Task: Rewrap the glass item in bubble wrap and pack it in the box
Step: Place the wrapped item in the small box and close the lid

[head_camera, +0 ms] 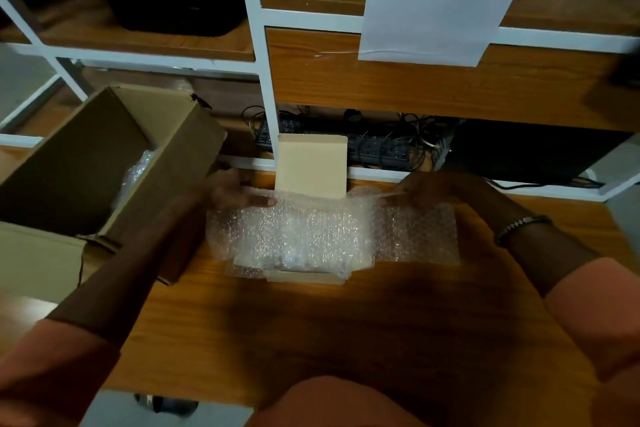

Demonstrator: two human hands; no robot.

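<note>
While the clear bubble wrap sheet [311,229] covers the small open tan cardboard box [311,166] on the wooden table [311,329], left hand [235,191] and right hand [426,189] fingers pinch its far edge; glass item indistinct beneath.

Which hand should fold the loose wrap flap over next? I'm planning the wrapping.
Right hand: it pinches the bubble wrap on the side where the loose flap spreads out.
</note>
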